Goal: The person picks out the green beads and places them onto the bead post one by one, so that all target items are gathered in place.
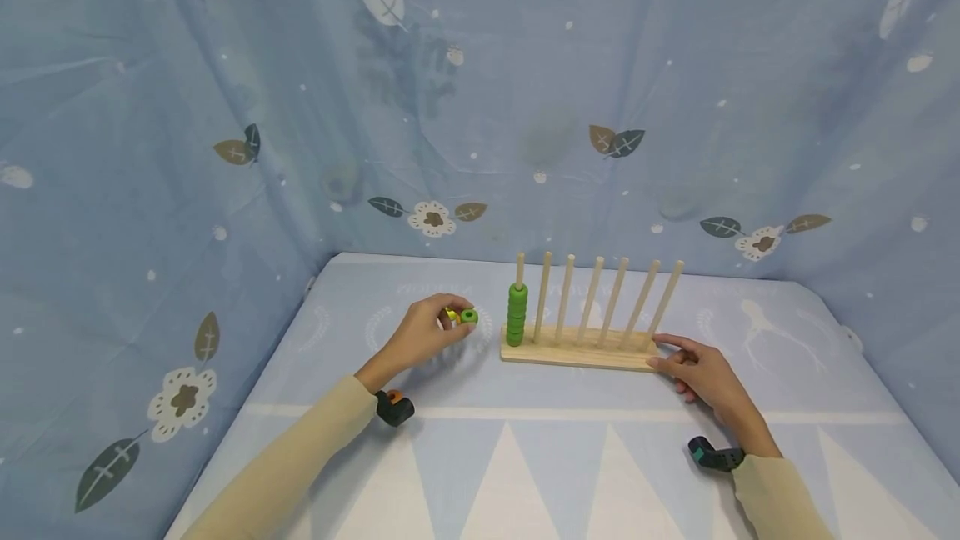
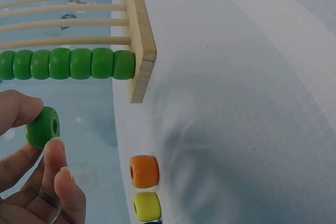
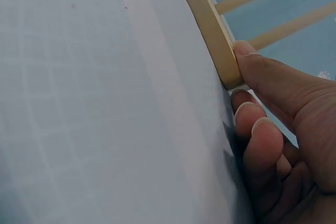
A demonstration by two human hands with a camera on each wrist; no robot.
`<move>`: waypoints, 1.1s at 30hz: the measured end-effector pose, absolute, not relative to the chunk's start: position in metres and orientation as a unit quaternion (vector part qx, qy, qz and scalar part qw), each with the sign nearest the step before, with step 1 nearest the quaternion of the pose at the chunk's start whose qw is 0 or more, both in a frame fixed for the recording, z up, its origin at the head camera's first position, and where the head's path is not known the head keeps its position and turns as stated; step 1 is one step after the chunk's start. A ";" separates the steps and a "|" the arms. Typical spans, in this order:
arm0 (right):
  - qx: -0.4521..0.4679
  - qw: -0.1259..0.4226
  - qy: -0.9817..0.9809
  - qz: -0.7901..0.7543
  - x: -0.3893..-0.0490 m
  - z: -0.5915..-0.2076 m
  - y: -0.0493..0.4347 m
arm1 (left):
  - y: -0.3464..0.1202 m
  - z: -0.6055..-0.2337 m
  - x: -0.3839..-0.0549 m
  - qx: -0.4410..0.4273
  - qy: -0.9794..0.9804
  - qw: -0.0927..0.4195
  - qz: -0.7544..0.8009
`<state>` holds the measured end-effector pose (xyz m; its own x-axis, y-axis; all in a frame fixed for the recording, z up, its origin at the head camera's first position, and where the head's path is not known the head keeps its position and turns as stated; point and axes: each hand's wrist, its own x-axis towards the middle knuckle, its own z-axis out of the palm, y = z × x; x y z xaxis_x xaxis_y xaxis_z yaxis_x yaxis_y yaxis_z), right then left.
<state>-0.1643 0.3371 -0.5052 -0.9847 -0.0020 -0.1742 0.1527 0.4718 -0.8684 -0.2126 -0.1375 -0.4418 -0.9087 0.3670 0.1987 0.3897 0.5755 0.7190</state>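
Observation:
My left hand (image 1: 422, 332) pinches a green bead (image 2: 43, 128) between thumb and fingertips, its hole showing, left of a wooden peg stand (image 1: 551, 352). On the stand's leftmost peg is a stack of several green beads (image 1: 517, 315); the other pegs are bare. The right hand (image 1: 701, 371) grips the right end of the stand's base, thumb (image 3: 252, 59) on the near side and a finger around the far side. An orange bead (image 2: 144, 171) and a yellow bead (image 2: 147, 206) lie on the table beyond the left hand, mostly hidden in the head view.
A sliver of a blue bead (image 2: 152, 223) shows at the bottom edge of the left wrist view. Patterned cloth (image 1: 540, 107) hangs behind and at both sides of the cloth-covered table (image 1: 480, 457).

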 end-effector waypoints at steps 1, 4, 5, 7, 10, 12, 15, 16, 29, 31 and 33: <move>0.045 0.077 0.855 -0.512 -0.164 -0.505 0.337 | -0.137 -0.441 -0.213 -0.214 -0.888 0.015 -0.406; 0.048 0.079 0.855 -0.511 -0.164 -0.505 0.339 | -0.136 -0.438 -0.214 -0.219 -0.887 0.017 -0.405; 0.048 0.079 0.854 -0.512 -0.164 -0.505 0.340 | -0.135 -0.437 -0.214 -0.221 -0.887 0.018 -0.406; 0.048 0.081 0.852 -0.515 -0.164 -0.505 0.341 | -0.135 -0.435 -0.214 -0.222 -0.885 0.019 -0.409; 0.048 0.088 0.849 -0.518 -0.163 -0.505 0.342 | -0.136 -0.431 -0.214 -0.225 -0.882 0.018 -0.414; 0.048 0.092 0.850 -0.517 -0.163 -0.505 0.342 | -0.136 -0.429 -0.214 -0.229 -0.879 0.020 -0.417; 0.048 0.089 0.851 -0.515 -0.163 -0.504 0.341 | -0.137 -0.425 -0.214 -0.239 -0.875 0.028 -0.421; 0.048 0.087 0.852 -0.514 -0.163 -0.503 0.340 | -0.136 -0.423 -0.214 -0.241 -0.874 0.031 -0.420; 0.048 0.086 0.854 -0.510 -0.165 -0.503 0.337 | -0.129 -0.409 -0.215 -0.255 -0.872 0.050 -0.415; 0.047 0.087 0.854 -0.510 -0.165 -0.503 0.337 | -0.129 -0.407 -0.215 -0.258 -0.873 0.059 -0.410; 0.046 0.088 0.854 -0.511 -0.165 -0.503 0.337 | -0.129 -0.405 -0.215 -0.262 -0.872 0.067 -0.407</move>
<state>-0.1649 0.3367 -0.5029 -0.9802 -0.0122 -0.1976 0.1684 0.4733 -0.8646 -0.2152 -0.1285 -0.4047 -0.8536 0.4023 0.3310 0.5121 0.5315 0.6748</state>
